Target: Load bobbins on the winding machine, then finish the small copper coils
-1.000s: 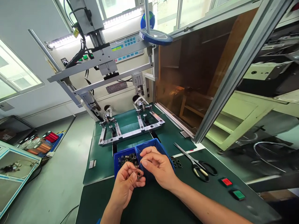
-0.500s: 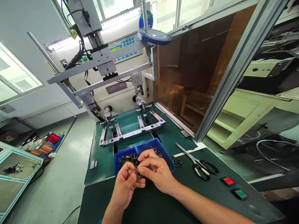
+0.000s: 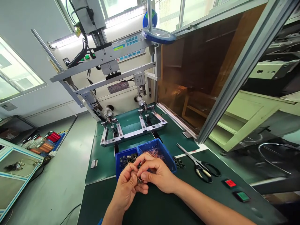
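Between the fingertips of my left hand (image 3: 127,187) is a small stator (image 3: 140,180) wound with copper wire, largely covered by the fingers. My right hand (image 3: 156,175) pinches at the same stator from the right, thumb and fingers pressed together; any wire end between them is too small to see. Just behind the hands stand two blue bins. Dark stator cores (image 3: 127,158) fill the left bin (image 3: 119,172), and copper wire scraps (image 3: 154,152) lie in the right bin (image 3: 169,155). Several stator cores (image 3: 178,162) lie flat on the mat beside it.
Black-handled scissors (image 3: 199,164) lie open to the right. Beyond them are a red button (image 3: 230,183) and a green button (image 3: 242,196). A metal winding fixture (image 3: 133,134) stands behind the bins, under the machine's frame (image 3: 112,79). A brown panel (image 3: 199,59) borders the right side.
My right fingers have closed in over the stator, hiding more of it. The view has shifted slightly, and more copper scraps show in the right bin.
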`<state>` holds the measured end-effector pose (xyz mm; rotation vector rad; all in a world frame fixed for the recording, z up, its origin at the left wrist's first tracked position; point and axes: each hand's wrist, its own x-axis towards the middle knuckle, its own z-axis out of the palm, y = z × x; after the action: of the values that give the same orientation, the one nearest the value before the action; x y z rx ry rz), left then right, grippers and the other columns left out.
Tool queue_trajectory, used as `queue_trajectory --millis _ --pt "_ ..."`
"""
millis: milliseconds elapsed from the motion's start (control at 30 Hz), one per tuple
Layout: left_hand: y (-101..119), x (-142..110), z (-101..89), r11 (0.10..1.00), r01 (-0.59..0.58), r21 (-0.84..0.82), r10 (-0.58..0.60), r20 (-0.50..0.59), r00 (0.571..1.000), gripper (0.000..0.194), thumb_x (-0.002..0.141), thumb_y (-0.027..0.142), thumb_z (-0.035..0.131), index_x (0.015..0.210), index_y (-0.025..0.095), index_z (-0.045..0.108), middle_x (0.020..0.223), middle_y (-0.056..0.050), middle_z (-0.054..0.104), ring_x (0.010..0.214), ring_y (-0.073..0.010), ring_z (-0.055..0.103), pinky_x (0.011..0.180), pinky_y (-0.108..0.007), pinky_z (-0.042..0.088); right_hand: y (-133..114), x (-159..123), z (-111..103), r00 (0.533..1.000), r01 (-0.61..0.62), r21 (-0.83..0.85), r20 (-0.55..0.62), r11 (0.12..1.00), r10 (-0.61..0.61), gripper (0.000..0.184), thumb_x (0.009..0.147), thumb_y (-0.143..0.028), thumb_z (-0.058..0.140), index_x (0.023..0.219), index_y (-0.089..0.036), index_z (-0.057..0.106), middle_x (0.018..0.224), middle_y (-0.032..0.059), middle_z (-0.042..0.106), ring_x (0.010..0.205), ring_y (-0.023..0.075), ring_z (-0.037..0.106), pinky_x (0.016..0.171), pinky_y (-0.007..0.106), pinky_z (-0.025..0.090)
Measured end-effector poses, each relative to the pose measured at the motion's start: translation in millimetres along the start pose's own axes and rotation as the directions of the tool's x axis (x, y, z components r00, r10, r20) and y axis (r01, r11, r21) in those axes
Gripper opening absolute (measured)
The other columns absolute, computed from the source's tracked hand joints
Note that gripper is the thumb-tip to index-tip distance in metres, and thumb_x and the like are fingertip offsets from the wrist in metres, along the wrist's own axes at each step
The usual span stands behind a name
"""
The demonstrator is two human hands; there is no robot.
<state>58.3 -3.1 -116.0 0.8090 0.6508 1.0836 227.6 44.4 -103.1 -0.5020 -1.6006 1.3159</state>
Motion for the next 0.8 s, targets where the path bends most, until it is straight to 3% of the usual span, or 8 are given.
queue_trajectory --millis 333,467,600,800 --pt "2.5 0.9 0.7 0.998 -0.068 0.017 0.067 0.041 0.997 0.031 0.084 0.033 0.082 0.103 0.018 0.063 0.085 -0.001 0.068 0.073 -0.014 0.071 0.066 -0.02 0.06 0.6 -6.2 7.4 0.979 0.177 -0.229 -0.061 0.957 -0.196 0.015 0.091 -0.029 0.059 0.08 -0.022 0.065 0.094 0.0031 0.064 0.095 0.0173 0.056 0.085 0.039 0.045" --pt "2.1 1.0 -0.9 0.992 -0.1 0.075 0.094 0.088 0.992 0.039 0.085 0.038 0.081 0.117 0.021 0.067 0.088 -0.003 0.068 0.072 -0.0135 0.069 0.067 -0.02 0.059 -0.6 -7.1 7.6 0.986 0.157 -0.271 -0.004 0.95 -0.164 0.017 0.091 -0.029 0.058 0.077 -0.021 0.064 0.098 0.0043 0.061 0.099 0.0191 0.053 0.087 0.042 0.044" --pt "2.2 -1.3 -3.7 0.986 -0.089 0.142 0.08 0.074 0.994 0.04 0.084 0.038 0.082 0.12 0.024 0.07 0.086 -0.004 0.068 0.069 -0.0142 0.069 0.064 -0.02 0.059 -3.4 -6.2 3.9 0.995 0.096 -0.247 -0.01 0.964 -0.102 0.015 0.09 -0.031 0.06 0.08 -0.023 0.068 0.104 0.0049 0.06 0.103 0.0204 0.053 0.091 0.044 0.043" --pt "4.7 -3.5 -0.1 0.915 -0.105 0.389 0.082 0.075 0.994 0.022 0.091 0.037 0.074 0.091 0.015 0.078 0.081 -0.006 0.061 0.07 -0.0147 0.065 0.068 -0.023 0.056 -5.1 -6.0 -1.3 0.998 0.055 -0.238 -0.01 0.97 -0.059 0.023 0.089 -0.041 0.061 0.076 -0.023 0.068 0.106 0.0067 0.058 0.104 0.0217 0.051 0.091 0.045 0.042"
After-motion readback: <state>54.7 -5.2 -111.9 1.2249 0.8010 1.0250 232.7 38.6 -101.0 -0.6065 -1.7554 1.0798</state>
